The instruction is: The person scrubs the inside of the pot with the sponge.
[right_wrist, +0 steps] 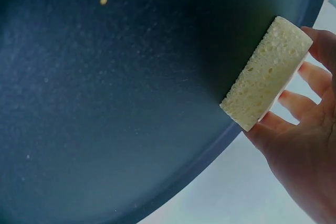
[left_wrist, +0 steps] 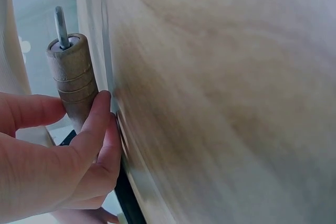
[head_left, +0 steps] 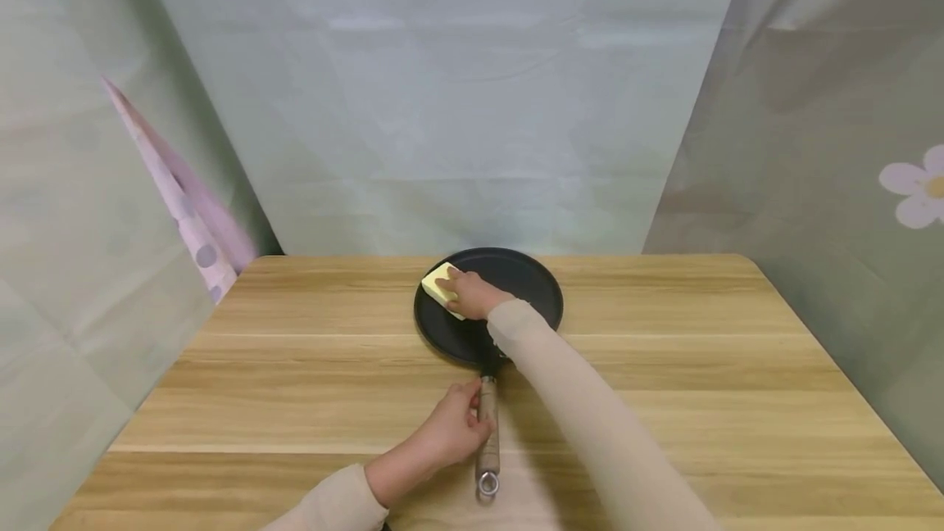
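Note:
A flat black frying pan (head_left: 519, 277) lies at the far middle of the table, its wooden handle (head_left: 488, 404) toward me. My left hand (head_left: 446, 428) pinches that handle between thumb and fingers. In the left wrist view the grooved handle end (left_wrist: 73, 72) and its metal hanging ring (left_wrist: 61, 27) stick out past the fingertips. A pale yellow sponge (head_left: 437, 283) sits on the pan's left part, held by my right hand (head_left: 475, 295). Seen from the right wrist, thumb and fingers grip the porous sponge (right_wrist: 268, 72) by its edges, close to the pan's rim.
The wood-grain table (head_left: 310, 351) spreads out on both sides of the pan. Hanging cloth (head_left: 457, 105) stands behind the table's far edge and at both sides. A small yellowish speck (right_wrist: 104, 0) shows on the pan's dark surface.

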A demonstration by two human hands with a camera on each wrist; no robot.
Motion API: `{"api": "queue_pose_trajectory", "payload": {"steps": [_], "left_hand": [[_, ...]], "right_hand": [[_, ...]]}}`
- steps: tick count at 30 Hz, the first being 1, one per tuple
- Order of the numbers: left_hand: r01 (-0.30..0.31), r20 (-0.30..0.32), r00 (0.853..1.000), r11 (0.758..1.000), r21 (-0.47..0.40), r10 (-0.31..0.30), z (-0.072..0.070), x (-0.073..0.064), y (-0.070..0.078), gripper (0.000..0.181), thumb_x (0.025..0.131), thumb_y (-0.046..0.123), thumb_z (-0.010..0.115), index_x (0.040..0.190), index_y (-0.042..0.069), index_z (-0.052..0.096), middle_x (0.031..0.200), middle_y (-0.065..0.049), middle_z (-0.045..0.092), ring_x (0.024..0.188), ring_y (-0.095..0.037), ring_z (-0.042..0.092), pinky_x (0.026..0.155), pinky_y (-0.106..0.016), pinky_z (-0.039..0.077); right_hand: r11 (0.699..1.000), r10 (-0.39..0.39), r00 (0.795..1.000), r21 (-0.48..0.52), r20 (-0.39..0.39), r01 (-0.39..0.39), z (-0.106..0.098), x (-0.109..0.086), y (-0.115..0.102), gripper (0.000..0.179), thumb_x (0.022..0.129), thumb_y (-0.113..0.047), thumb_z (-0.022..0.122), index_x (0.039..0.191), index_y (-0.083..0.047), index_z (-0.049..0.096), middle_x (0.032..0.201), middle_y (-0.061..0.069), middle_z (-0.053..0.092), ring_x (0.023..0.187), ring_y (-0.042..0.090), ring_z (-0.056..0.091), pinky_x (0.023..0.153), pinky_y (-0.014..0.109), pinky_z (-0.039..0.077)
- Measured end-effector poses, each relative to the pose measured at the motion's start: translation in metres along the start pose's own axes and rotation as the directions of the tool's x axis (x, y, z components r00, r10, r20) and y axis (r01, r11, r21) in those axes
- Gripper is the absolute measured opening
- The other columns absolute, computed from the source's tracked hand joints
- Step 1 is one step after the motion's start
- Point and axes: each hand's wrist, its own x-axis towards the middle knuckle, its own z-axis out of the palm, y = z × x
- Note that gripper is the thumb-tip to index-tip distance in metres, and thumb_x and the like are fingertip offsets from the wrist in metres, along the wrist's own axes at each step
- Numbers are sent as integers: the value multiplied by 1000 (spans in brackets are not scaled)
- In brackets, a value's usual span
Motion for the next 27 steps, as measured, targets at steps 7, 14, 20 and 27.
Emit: {"api": "queue_pose_trajectory", "payload": {"steps": [7, 14, 20, 27], "left_hand": [[-17, -9, 1000, 1000, 10, 17, 1, -1, 0, 67, 80, -6, 64, 135, -25, 30, 100, -17, 45, 73, -16, 47, 55, -21, 43], [-6, 1, 1000, 1000, -7, 6, 3, -2, 2, 67, 81, -6, 63, 136, -24, 29, 101, -17, 44, 74, -16, 47, 55, -20, 43], [-17, -3, 1000, 1000, -11, 17, 4, -2, 3, 67, 81, -6, 63, 136, -24, 29, 101, -16, 44, 72, -15, 46, 54, -20, 42], [-2, 16, 1000, 1000, -3, 2, 3, -2, 4, 68, 81, -6, 64, 137, -23, 28, 102, -16, 45, 73, -16, 47, 54, -21, 43]], "right_hand": [[1000, 8, 1000, -29, -3, -8, -4, 3, 6, 55, 100, -24, 52, 151, -16, 34, 158, 14, 18, 139, 37, 28, 112, 43, 29], [998, 56, 998, -16, 4, -56, -5, 3, 14, 55, 101, -26, 49, 152, -16, 29, 158, 14, 16, 140, 38, 25, 112, 45, 29], [996, 92, 996, 11, 2, -92, -7, 1, 19, 55, 102, -25, 47, 152, -15, 28, 158, 15, 15, 141, 39, 22, 112, 47, 28], [991, 132, 991, 30, -15, -131, -10, -4, 24, 54, 102, -24, 46, 152, -14, 27, 158, 16, 14, 141, 38, 21, 112, 46, 28]]}}
